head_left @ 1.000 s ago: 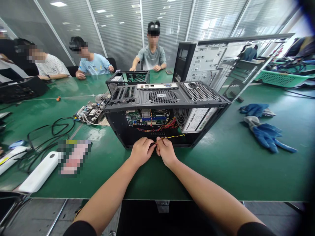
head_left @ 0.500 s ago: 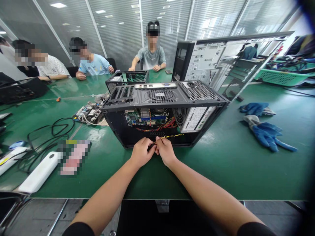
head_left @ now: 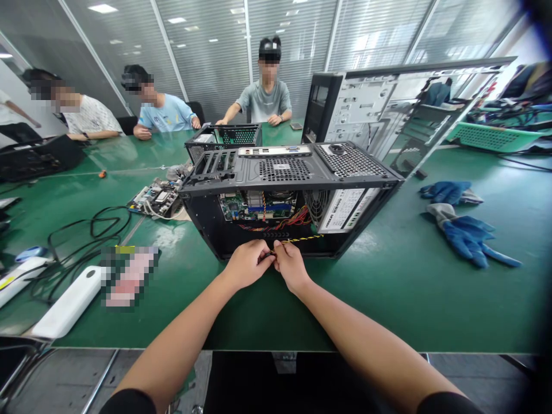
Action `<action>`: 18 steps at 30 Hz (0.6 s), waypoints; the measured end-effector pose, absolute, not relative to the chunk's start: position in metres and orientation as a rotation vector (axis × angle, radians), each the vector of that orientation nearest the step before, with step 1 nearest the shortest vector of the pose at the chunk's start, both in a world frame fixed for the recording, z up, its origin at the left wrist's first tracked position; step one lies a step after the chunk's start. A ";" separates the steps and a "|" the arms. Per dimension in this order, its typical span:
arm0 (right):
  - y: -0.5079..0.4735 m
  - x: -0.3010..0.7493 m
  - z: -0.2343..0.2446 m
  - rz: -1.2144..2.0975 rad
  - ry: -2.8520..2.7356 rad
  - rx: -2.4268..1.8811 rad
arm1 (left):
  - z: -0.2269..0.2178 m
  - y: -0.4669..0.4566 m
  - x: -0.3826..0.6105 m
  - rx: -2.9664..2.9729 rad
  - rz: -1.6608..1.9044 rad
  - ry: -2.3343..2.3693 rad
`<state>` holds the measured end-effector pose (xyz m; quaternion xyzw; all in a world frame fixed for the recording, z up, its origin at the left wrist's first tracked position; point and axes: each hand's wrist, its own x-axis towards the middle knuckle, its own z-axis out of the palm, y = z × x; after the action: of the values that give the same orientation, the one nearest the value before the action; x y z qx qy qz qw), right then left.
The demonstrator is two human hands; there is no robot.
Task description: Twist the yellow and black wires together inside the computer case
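Movement shows chiefly in the left hand [head_left: 246,265], whose fingers and thumb have shifted slightly against the other hand, leaving a small dark piece [head_left: 270,253] in plainer view between the fingertips. The left hand pinches that piece in a narrow grip; the right hand [head_left: 291,265] is curled and narrow, its thumb and fingers closed on the yellow-and-black cable [head_left: 307,237], just to the right of it. This suggests fine work at the cable's end, with neither hand having let go; what exactly the fingers do there is too small to tell. The cable runs rightward from the hands into the near, open side of the computer case [head_left: 245,174], below the power supply [head_left: 351,210]. Compared with the frame half a second ago, the left forearm lies a little farther left, while the right hand and the case on the green table [head_left: 388,299] look much the same. At the far side, the co-worker in grey [head_left: 268,98] has an arm reaching farther left, and the blue gloves [head_left: 468,233] at right lie unmoved.
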<state>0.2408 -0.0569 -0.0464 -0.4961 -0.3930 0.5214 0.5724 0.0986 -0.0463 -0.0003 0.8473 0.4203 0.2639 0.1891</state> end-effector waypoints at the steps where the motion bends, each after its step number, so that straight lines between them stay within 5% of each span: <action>1: -0.057 0.241 -0.047 1.223 -0.921 -1.150 | 0.005 -0.046 0.099 2.385 0.702 1.198; 18: -0.059 0.245 -0.044 1.142 -1.044 -1.184 | -0.005 -0.033 0.093 1.966 0.733 0.985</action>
<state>0.2446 -0.0586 -0.0443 -0.5028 -0.4434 0.4849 0.5616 0.0931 -0.0333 -0.0049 0.7772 0.3896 0.2896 0.4003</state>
